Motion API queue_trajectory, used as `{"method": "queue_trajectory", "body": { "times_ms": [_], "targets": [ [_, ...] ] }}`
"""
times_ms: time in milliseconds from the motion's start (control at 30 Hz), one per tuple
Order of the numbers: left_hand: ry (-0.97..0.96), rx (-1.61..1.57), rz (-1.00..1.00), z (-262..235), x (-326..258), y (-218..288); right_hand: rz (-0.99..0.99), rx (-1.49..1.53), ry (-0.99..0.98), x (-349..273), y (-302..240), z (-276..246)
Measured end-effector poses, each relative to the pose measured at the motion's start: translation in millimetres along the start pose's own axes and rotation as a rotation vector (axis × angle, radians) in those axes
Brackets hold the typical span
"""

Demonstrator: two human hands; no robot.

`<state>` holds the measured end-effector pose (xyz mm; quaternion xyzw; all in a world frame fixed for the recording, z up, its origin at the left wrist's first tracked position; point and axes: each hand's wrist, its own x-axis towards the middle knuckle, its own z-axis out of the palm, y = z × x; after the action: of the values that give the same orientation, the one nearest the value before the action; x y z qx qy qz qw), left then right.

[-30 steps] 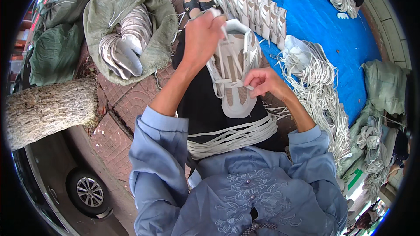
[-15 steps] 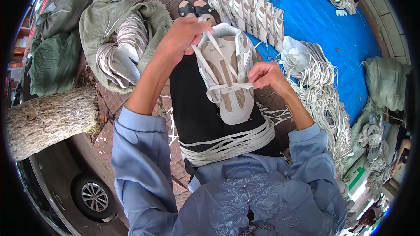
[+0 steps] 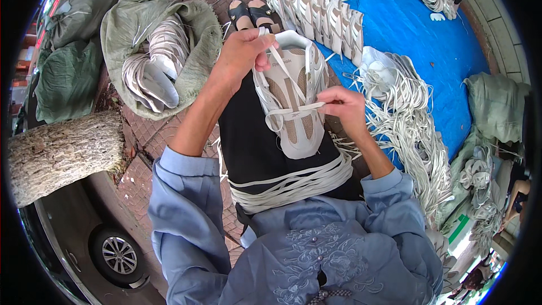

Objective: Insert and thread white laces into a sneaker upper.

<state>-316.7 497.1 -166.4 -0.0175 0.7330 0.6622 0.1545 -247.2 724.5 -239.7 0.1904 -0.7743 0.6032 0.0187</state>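
On my lap lies a beige and white shoe upper, its toe toward me and a white shoelace threaded across its lower eyelets. My left hand is closed on one stretch of the lace near the collar, pulling it up taut. At the upper's right side my right hand pinches the other lace end, which runs out from the lowest row. A loose loop of lace sticks out on the left of that row. Across my thighs lies a bundle of white laces.
A blue tarp at the right carries stacked shoe uppers and a heap of laced uppers. To the left, an open green sack holds more uppers, beside a tree trunk and a parked car.
My left hand has shifted slightly down and right with the lace, whose two strands now lie closer together. My right hand has moved a little outward, drawing its lace end straight.
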Motion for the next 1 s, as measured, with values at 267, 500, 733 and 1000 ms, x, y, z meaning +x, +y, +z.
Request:
{"method": "queue_trajectory", "body": {
  "times_ms": [267,500,733,1000],
  "targets": [
    [-0.099,-0.417,-0.1,-7,-6,-8,0.798,0.82,-0.804,36,6,-18],
    [-0.2,-0.326,-0.069,2,-12,19,0.286,0.13,-0.196,57,-42,-7],
    [-0.155,-0.019,0.069,13,-2,63,0.458,0.497,-0.491,76,-38,38],
    [0.024,0.384,0.352,11,32,44,0.5,0.526,-0.441,69,-16,43]
  ]
}}
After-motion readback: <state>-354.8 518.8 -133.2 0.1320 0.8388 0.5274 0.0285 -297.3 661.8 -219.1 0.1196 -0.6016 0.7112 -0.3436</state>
